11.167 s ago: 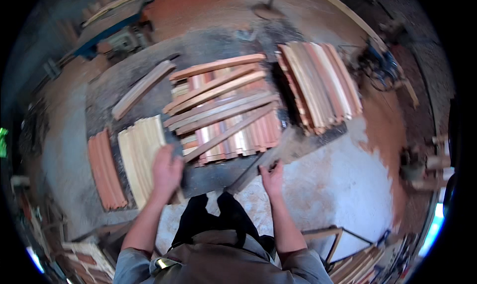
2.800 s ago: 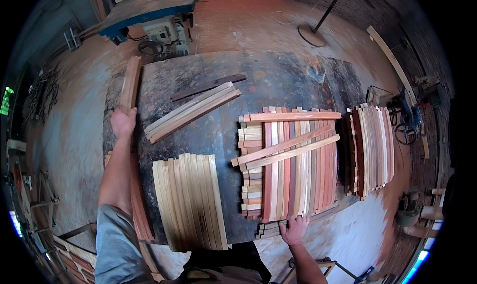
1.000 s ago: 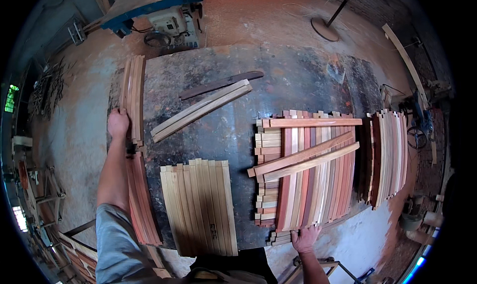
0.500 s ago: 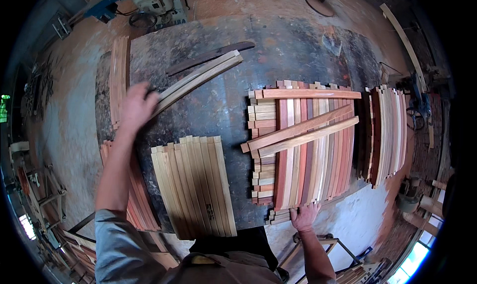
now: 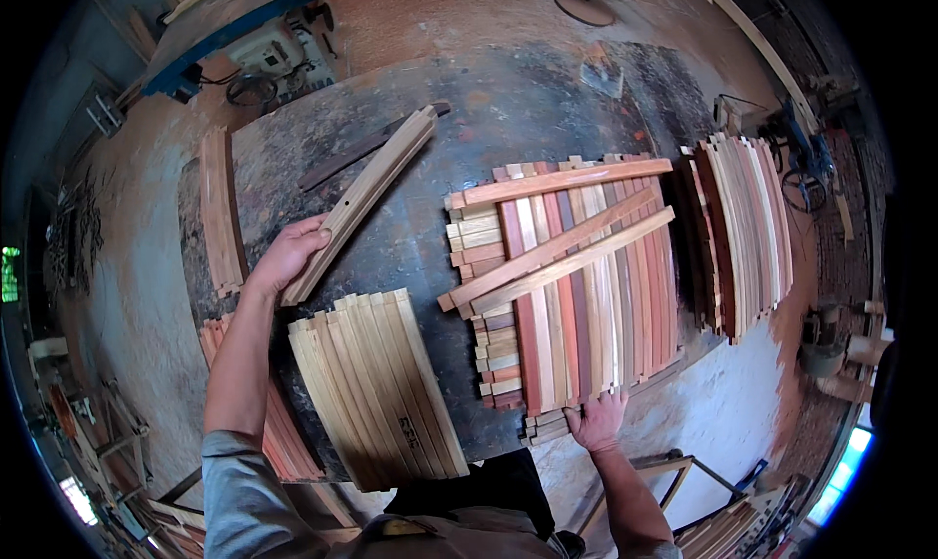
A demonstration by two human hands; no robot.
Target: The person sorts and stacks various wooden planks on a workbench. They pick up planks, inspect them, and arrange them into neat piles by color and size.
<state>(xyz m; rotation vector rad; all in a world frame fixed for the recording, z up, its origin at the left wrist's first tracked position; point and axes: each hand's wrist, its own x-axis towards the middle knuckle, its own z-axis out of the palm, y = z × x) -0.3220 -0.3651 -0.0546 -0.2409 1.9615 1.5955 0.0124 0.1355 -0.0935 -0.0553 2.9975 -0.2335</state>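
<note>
My left hand (image 5: pixel 288 254) grips the near end of a long pale wooden slat (image 5: pixel 371 193) that lies slanted across the dark worktable (image 5: pixel 508 109). My right hand (image 5: pixel 598 420) rests flat on the near edge of a layered stack of reddish and pale slats (image 5: pixel 572 305), with three slats laid crosswise on top. A neat row of pale slats (image 5: pixel 376 388) lies between my two arms.
Another stack of curved slats (image 5: pixel 743 232) sits at the table's right end. Reddish slats (image 5: pixel 220 212) lie along the left edge, more (image 5: pixel 278 432) below my left arm. A dark strip (image 5: pixel 352 153) lies behind the held slat. A blue machine (image 5: pixel 244 21) stands beyond the table.
My left hand left the reddish slats at the table's left edge, moved right and took hold of the slanted pale slat. My right hand stayed on the stack.
</note>
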